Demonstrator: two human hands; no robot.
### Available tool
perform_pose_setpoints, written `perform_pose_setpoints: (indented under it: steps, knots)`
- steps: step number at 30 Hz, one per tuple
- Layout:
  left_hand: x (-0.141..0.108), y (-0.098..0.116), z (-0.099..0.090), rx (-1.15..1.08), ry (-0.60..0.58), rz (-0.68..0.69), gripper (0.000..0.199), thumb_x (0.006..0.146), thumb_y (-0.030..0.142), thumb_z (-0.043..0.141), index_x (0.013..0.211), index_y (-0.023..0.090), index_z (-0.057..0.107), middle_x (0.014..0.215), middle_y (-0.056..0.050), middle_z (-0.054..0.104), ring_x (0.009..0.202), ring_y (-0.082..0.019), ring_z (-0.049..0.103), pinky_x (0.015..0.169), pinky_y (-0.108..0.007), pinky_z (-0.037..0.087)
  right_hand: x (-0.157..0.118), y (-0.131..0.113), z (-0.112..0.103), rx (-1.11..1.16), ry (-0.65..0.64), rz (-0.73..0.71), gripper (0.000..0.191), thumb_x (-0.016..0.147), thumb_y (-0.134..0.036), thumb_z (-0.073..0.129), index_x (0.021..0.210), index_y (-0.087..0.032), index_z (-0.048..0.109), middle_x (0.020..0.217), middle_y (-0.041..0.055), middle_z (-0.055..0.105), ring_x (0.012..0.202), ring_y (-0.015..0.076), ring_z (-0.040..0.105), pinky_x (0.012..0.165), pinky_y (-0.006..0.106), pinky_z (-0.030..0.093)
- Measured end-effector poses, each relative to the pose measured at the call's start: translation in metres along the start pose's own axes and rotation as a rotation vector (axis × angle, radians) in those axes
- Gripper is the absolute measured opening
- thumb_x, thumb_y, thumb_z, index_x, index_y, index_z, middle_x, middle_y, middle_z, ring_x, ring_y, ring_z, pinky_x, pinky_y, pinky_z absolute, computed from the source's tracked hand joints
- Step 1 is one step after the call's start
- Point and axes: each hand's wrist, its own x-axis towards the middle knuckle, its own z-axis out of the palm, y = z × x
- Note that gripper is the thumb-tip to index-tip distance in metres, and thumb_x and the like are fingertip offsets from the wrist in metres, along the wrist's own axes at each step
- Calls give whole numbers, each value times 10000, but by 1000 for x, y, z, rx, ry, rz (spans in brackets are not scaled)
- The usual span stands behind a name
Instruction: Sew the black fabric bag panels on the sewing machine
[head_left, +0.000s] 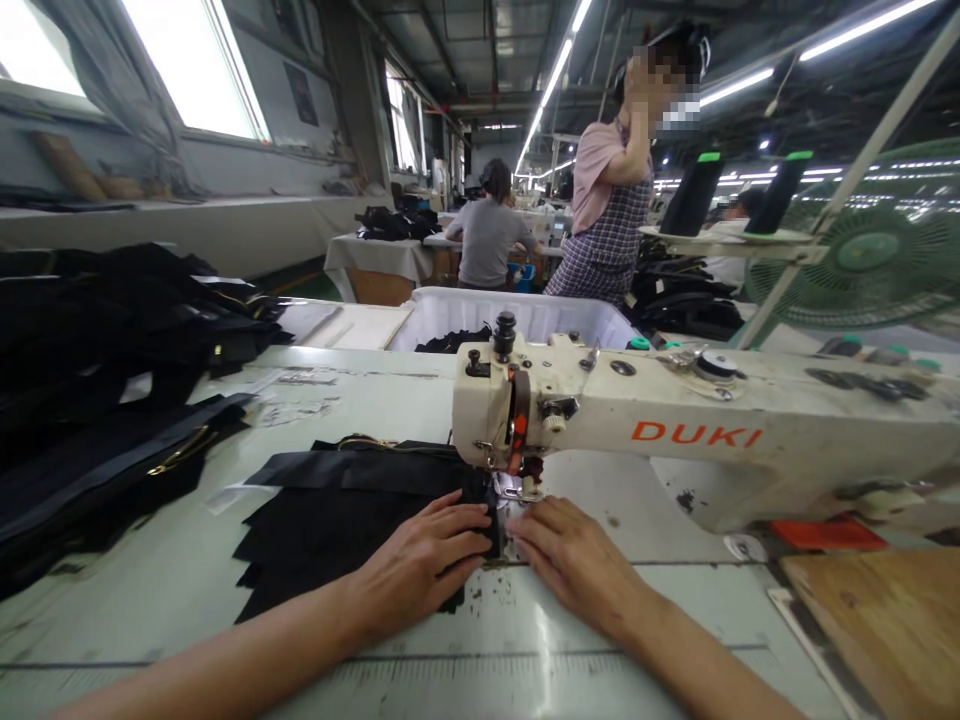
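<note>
My left hand (pixel 429 548) lies flat on black fabric pieces (pixel 322 535), fingers stretched toward the needle area. The fabric spreads left of the sewing machine (pixel 697 425), and its right edge runs beside the presser foot (pixel 517 488). A gold-coloured zipper (pixel 367 440) shows along the far edge of the stack. On the machine bed just right of the fabric edge rests my right hand (pixel 566 545), fingers extended and close together, with nothing visible in them. Its fingertips are near the foot; whether they touch the cloth I cannot tell.
A large pile of black fabric pieces (pixel 97 400) covers the table's left side. Behind the machine stands a white plastic bin (pixel 517 305) with black items inside. Thread cones (pixel 690 195) and a green fan (pixel 862 245) are at right. Two people (pixel 609 200) are beyond.
</note>
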Motion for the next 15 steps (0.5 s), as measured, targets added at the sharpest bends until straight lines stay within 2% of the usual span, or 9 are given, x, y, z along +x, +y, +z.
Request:
perform_pose_setpoints:
  steps: [5, 9, 15]
  knots:
    - [7, 4, -6, -37, -18, -52, 193, 934, 188, 577, 1090, 247, 675, 1213, -24, 659, 1193, -182, 586, 1159, -413, 326, 15, 11, 9, -45, 1, -40, 269, 980, -194, 476, 1226, -232, 576, 1068, 78, 637, 974, 238, 580, 869, 398, 513]
    - [7, 2, -14, -46, -36, -14, 200, 944, 184, 555, 1097, 259, 659, 1223, -18, 641, 1164, -174, 597, 1157, -392, 329, 14, 14, 20, -141, -8, -68, 445, 935, -126, 509, 1363, -246, 489, 1148, 107, 625, 1095, 277, 555, 940, 467, 494]
    - [7, -5, -21, -85, -22, 48, 209, 944, 165, 550, 1097, 262, 656, 1197, -10, 658, 1142, -165, 606, 1154, -350, 333, 11, 17, 35, -264, -37, -35, 625, 821, -13, 534, 1399, -242, 470, 1197, 135, 620, 1056, 319, 597, 904, 550, 516]
